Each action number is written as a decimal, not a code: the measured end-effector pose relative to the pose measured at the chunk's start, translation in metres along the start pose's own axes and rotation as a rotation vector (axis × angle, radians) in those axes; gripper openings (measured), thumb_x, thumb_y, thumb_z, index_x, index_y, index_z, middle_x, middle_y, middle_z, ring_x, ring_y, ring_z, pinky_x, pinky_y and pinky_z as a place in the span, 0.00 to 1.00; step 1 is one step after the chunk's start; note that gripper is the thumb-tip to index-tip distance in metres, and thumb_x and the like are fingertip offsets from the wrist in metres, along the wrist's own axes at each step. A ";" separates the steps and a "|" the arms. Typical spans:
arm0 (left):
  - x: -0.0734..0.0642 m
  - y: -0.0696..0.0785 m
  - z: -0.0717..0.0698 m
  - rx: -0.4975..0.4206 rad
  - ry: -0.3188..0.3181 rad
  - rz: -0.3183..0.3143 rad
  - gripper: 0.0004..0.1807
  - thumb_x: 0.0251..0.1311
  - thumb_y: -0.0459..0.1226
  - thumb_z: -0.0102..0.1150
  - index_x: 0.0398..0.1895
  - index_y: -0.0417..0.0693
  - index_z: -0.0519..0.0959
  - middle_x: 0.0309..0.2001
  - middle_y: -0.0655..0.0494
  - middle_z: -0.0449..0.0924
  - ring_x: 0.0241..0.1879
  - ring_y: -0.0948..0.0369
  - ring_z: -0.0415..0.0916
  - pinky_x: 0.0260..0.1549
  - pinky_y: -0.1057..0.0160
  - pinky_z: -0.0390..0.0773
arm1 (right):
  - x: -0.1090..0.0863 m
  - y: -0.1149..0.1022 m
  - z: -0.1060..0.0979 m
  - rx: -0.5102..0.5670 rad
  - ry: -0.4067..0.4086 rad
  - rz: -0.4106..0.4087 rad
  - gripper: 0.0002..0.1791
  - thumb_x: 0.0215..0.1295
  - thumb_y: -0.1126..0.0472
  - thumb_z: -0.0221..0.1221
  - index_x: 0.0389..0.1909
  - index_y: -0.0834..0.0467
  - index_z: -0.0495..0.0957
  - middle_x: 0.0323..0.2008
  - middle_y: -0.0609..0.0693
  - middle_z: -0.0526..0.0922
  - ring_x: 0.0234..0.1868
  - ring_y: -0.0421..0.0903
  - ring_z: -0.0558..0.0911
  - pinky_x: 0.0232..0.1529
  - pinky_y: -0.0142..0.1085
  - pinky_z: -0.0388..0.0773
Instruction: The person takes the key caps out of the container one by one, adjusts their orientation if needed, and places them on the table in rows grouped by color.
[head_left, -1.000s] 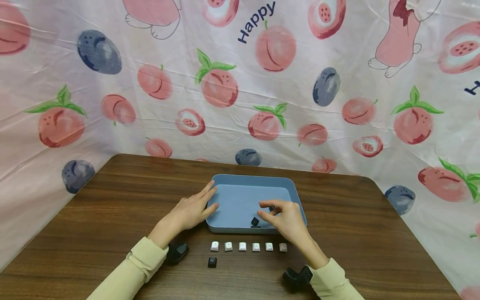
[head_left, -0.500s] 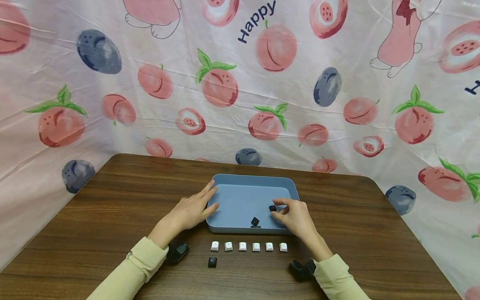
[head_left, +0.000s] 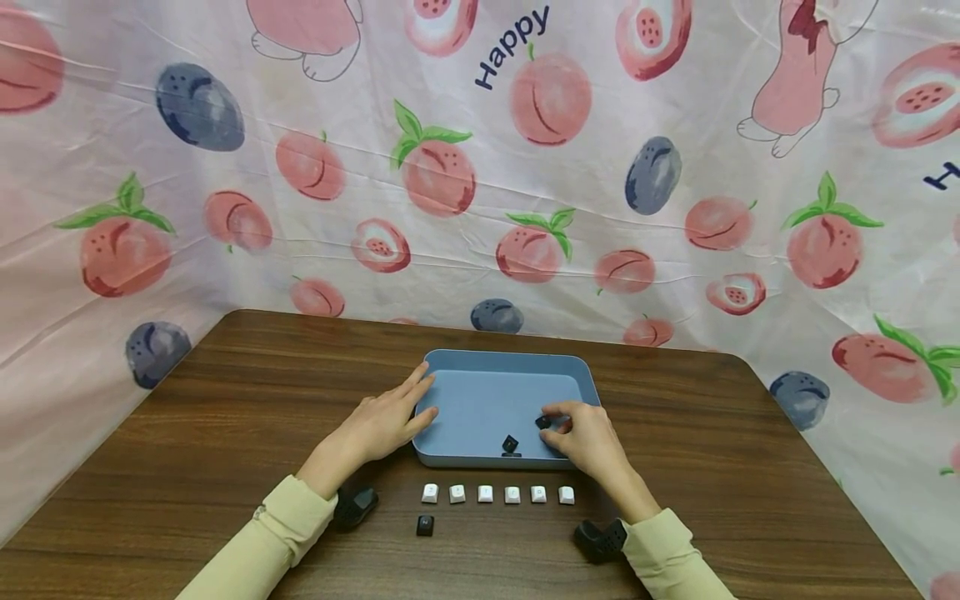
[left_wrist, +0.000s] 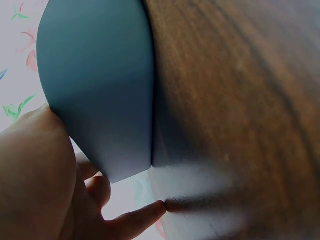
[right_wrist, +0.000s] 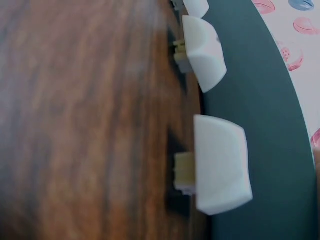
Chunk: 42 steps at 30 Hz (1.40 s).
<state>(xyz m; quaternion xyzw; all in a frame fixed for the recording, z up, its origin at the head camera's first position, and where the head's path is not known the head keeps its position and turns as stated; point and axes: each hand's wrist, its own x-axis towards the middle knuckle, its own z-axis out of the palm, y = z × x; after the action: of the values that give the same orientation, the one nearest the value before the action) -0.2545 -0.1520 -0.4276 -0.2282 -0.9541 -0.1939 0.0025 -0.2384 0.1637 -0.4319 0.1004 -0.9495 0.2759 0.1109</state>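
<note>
In the head view my left hand (head_left: 386, 421) lies along the left side of a shallow blue tray (head_left: 502, 357), fingers stretched and reaching over its rim. My right hand (head_left: 588, 433) is inside the tray's right half, with thumb and forefinger pinching a small black keycap (head_left: 543, 422). Another black keycap (head_left: 510, 443) lies tilted near the tray's front wall. In front of the tray, a row of several white keycaps (head_left: 485, 494) stands on the table. One black keycap (head_left: 425, 525) sits nearer me, below the row's left end. The right wrist view shows a white keycap (right_wrist: 222, 165) mounted on a small switch.
The brown wooden table (head_left: 262, 400) extends to both sides of the tray. A fruit-print cloth (head_left: 450, 167) hangs behind it. Black wrist devices (head_left: 356, 506) are at both wrists, close to the tabletop.
My right hand first drew back right, uncovering the black keycap, then closed thumb and forefinger on it. That keycap has shifted slightly toward me. The left hand stayed still.
</note>
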 end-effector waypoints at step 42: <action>-0.001 0.004 -0.001 -0.003 -0.004 -0.008 0.34 0.79 0.50 0.45 0.81 0.44 0.57 0.82 0.46 0.46 0.71 0.40 0.68 0.60 0.30 0.66 | -0.008 -0.001 -0.006 0.217 0.150 -0.195 0.12 0.55 0.64 0.75 0.42 0.56 0.90 0.35 0.50 0.91 0.28 0.41 0.88 0.25 0.28 0.78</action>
<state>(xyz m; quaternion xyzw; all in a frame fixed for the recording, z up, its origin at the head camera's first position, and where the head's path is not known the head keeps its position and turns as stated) -0.2520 -0.1498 -0.4257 -0.2247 -0.9547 -0.1951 -0.0007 -0.2295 0.1671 -0.4290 0.1828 -0.8888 0.3716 0.1964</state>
